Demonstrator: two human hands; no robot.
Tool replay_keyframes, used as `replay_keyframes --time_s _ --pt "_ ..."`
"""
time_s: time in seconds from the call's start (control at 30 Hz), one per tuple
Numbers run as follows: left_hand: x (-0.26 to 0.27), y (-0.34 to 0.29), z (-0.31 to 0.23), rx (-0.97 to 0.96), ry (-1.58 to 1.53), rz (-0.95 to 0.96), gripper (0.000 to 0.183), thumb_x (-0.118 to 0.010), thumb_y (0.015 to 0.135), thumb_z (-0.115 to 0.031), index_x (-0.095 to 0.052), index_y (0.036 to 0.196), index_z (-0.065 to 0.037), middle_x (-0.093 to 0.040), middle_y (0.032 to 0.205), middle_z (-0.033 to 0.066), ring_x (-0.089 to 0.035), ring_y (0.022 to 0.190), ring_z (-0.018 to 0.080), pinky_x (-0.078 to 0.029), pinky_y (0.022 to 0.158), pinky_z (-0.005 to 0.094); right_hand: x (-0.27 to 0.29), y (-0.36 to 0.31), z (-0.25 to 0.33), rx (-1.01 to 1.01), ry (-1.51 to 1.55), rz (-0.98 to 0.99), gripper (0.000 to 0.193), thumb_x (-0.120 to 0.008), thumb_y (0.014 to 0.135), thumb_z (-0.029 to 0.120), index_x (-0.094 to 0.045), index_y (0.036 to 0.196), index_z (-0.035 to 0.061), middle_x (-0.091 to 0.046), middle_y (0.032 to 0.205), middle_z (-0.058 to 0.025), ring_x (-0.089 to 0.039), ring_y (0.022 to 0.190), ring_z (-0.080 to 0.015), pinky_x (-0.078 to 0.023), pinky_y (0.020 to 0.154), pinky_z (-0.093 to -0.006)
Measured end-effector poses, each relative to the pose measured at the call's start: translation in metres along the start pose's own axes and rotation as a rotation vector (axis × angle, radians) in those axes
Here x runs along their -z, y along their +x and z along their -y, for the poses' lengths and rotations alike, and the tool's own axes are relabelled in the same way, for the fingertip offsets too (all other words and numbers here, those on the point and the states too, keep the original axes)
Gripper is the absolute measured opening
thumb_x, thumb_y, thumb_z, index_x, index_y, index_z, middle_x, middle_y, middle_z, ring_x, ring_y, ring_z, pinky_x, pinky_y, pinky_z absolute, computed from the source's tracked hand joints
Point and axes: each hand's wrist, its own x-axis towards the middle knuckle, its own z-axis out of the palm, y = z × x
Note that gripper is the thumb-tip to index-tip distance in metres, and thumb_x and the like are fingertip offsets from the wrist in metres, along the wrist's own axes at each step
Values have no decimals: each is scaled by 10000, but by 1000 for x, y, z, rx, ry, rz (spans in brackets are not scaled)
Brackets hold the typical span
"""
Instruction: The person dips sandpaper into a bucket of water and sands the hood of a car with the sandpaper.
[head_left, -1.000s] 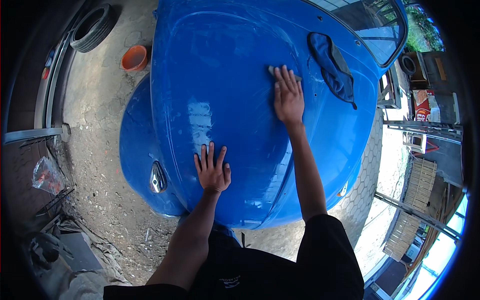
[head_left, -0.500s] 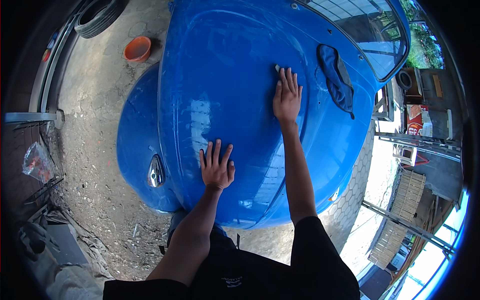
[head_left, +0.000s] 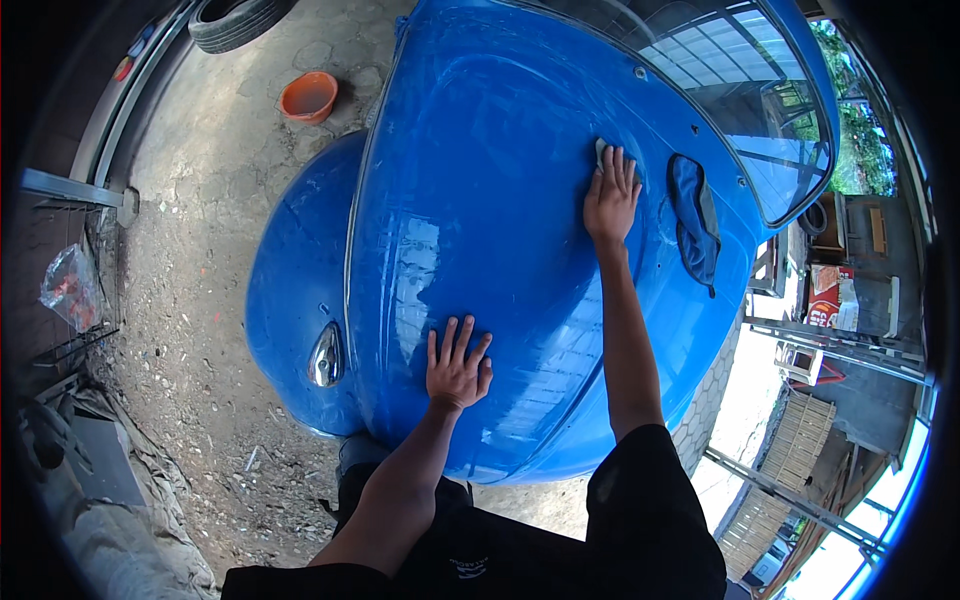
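Under my right hand (head_left: pixel 610 205) is the blue car's hood (head_left: pixel 490 180), on its far right part. Its fingers lie close together and press on a small pale pad (head_left: pixel 601 152), whose tip shows beyond them; the rest is hidden, so I cannot tell its exact kind. Lower and to the left, my left hand (head_left: pixel 458 372) rests flat on the hood with fingers spread, holding nothing. A dark blue cloth (head_left: pixel 694 225) lies on the bodywork to the right of my right hand, below the windshield (head_left: pixel 745 90).
A rounded fender (head_left: pixel 300 260) with a chrome lamp (head_left: pixel 325 355) bulges out on the left. An orange bowl (head_left: pixel 309 97) of murky liquid and a tire (head_left: pixel 235 22) are on the ground beyond it. A clear plastic bag (head_left: pixel 72 288) hangs at far left.
The view has shifted, so the car appears lower and further right. My right hand has slid farther up the hood, the pale pad moving with it. My left hand stays resting on the hood.
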Motion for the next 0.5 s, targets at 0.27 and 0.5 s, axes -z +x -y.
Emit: replay_keyframes --time_s 0.27,0.5 --pt "10 -4 9 -5 54 34 565 -388 961 -335 -295 1517 -301 -288 1579 109 -241 1461 354 -142 1159 587 9 47 22 559 199 305 447 -366 1039 310 -427 1471 210 -384 1539 -3 -296 1449 -242 -191 1198 -483" --pt "12 -4 22 3 95 26 553 -391 958 -330 -327 1504 -279 -286 1579 110 -237 1462 352 -132 1161 588 -8 1 103 865 228 402 457 -356 1047 332 -382 1491 224 -354 1552 12 -293 1447 -215 -192 1219 -408"
